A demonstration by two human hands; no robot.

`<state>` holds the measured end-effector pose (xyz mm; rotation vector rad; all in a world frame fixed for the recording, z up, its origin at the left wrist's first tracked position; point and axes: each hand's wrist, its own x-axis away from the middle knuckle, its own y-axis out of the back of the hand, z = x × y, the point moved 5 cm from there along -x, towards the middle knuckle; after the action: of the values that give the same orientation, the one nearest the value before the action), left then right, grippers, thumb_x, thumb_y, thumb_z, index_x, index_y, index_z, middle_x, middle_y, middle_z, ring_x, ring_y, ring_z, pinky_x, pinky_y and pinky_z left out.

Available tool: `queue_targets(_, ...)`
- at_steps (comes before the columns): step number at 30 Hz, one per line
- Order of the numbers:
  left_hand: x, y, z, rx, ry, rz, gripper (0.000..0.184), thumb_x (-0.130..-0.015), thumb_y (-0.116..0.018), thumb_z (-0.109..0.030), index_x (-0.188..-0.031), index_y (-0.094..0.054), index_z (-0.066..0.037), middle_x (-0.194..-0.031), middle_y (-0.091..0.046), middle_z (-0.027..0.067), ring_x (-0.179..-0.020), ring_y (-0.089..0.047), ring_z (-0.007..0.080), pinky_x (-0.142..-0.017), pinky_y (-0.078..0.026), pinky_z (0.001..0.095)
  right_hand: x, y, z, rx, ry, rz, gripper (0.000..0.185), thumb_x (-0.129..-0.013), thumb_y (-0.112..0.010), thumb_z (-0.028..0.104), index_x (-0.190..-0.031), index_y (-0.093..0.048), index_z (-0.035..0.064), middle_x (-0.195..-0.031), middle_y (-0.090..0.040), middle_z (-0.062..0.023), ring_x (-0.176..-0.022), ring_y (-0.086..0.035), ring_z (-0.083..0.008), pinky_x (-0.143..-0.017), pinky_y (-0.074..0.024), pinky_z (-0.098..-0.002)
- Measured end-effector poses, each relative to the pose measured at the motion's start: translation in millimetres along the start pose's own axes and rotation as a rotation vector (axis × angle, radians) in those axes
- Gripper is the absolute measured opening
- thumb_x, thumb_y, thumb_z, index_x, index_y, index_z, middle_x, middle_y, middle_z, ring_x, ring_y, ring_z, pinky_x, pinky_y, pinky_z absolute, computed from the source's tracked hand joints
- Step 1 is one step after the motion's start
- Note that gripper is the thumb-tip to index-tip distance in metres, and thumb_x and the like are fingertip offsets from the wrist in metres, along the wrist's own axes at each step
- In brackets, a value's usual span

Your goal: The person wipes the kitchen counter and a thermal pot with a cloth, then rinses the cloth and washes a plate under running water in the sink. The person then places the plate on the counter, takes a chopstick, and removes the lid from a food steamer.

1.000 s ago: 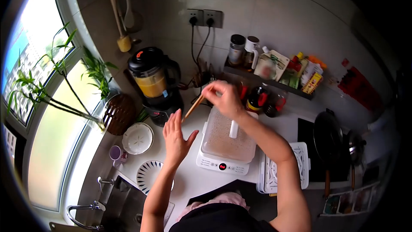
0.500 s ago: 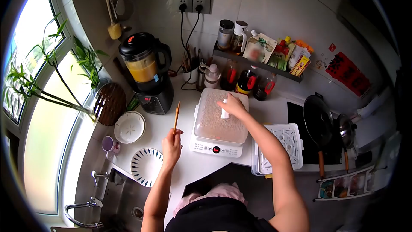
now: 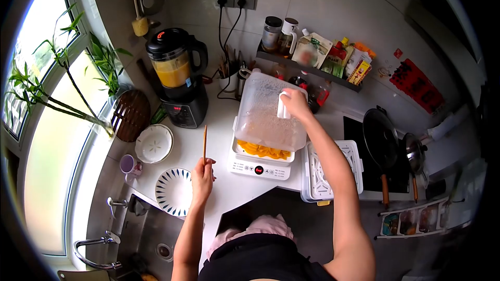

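Observation:
The white handle of a fogged clear lid [image 3: 265, 117] is in the grip of my right hand [image 3: 296, 103]. That lid is tilted up over a white steamer [image 3: 259, 169], its front edge raised. Orange-yellow food [image 3: 263, 150] shows in the tray below the lid's front edge. Upright in my left hand [image 3: 202, 179] are wooden chopsticks [image 3: 205, 143], held left of the steamer, tips pointing away from me. A plate with dark blue marks [image 3: 165, 192] lies just left of my left hand.
A blender [image 3: 177, 73] with yellow liquid stands behind, left. Nearer are a white bowl [image 3: 154, 144], purple mug [image 3: 130, 166] and sink [image 3: 151, 239]. Right of the steamer is a white rack [image 3: 346, 171], then a black wok [image 3: 379, 138]. Behind the lid are bottles [image 3: 320, 93].
My left hand took the chopsticks upright as my right hand moved from them to the lid handle. The lid has since been lifted and tilted, uncovering the orange food.

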<state>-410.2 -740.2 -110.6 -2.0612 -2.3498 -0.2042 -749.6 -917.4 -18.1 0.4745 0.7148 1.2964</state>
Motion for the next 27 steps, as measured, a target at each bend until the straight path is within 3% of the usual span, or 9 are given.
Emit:
queue_targets(2, 2, 0, -1, -0.001, -0.009, 0.003, 0.023, -0.1, -0.047, -0.018, -0.091, -0.059, 0.0, -0.056, -0.044, -0.0017, -0.049, -0.046, 0.0072, -0.049, -0.043, 0.0246, 4, 16, -3, -0.088, 0.026, -0.036, 0.041, -0.083, -0.058, 0.023, -0.113, -0.064, -0.0048, -0.098, -0.069, -0.0242, -0.095, -0.068, -0.0326, -0.084, -0.0516, -0.0364)
queue_targets(6, 3, 0, 2, 0.005, -0.012, 0.01, 0.024, -0.1, -0.046, -0.018, -0.09, -0.059, 0.0, -0.056, -0.044, -0.0015, -0.049, -0.045, 0.0072, -0.049, -0.042, 0.0244, 9, 31, -32, -0.176, 0.025, -0.038, 0.041, -0.086, -0.054, 0.019, -0.121, -0.06, -0.0013, -0.08, -0.069, -0.014, -0.07, -0.066, -0.0217, -0.068, -0.051, -0.0333)
queue_targets(7, 4, -2, 1, 0.007, -0.012, 0.013, 0.024, -0.1, -0.046, -0.018, -0.09, -0.059, 0.0, -0.056, -0.044, -0.0015, -0.049, -0.045, 0.0072, -0.049, -0.042, 0.0244, 14, 34, -34, -0.203, 0.036, -0.05, 0.04, -0.088, -0.052, 0.017, -0.124, -0.059, 0.0007, -0.071, -0.063, -0.0081, -0.061, -0.06, -0.0152, -0.061, -0.0479, -0.0304)
queue_targets(16, 6, -19, 7, -0.009, 0.006, 0.06, 0.025, -0.099, -0.046, -0.018, -0.09, -0.059, 0.001, -0.055, -0.047, 0.0, -0.05, -0.047, 0.0081, -0.049, -0.042, 0.025, 48, 30, -53, -0.438, 0.037, -0.092, 0.036, -0.092, -0.053, 0.013, -0.126, -0.058, 0.0016, -0.074, -0.06, -0.0026, -0.068, -0.056, -0.0087, -0.063, -0.0455, -0.0253)
queue_targets(18, 6, -22, 10, -0.006, 0.006, 0.066, 0.025, -0.099, -0.046, -0.018, -0.09, -0.059, 0.001, -0.055, -0.047, 0.0003, -0.05, -0.048, 0.0082, -0.049, -0.042, 0.0253, 53, 23, -55, -0.489, 0.025, -0.069, 0.037, -0.096, -0.051, 0.013, -0.131, -0.054, 0.0009, -0.072, -0.05, 0.0032, -0.062, -0.044, -0.0043, -0.055, -0.0363, -0.0206)
queue_targets(27, 15, -23, 9, -0.036, 0.006, 0.054, 0.025, -0.099, -0.046, -0.017, -0.091, -0.06, 0.002, -0.055, -0.048, 0.0013, -0.05, -0.048, 0.0089, -0.049, -0.041, 0.0258, 70, 19, -50, -0.552, 0.015, -0.062, 0.037, -0.096, -0.051, 0.012, -0.131, -0.054, 0.0003, -0.07, -0.049, 0.0036, -0.06, -0.042, -0.0039, -0.054, -0.0352, -0.0209)
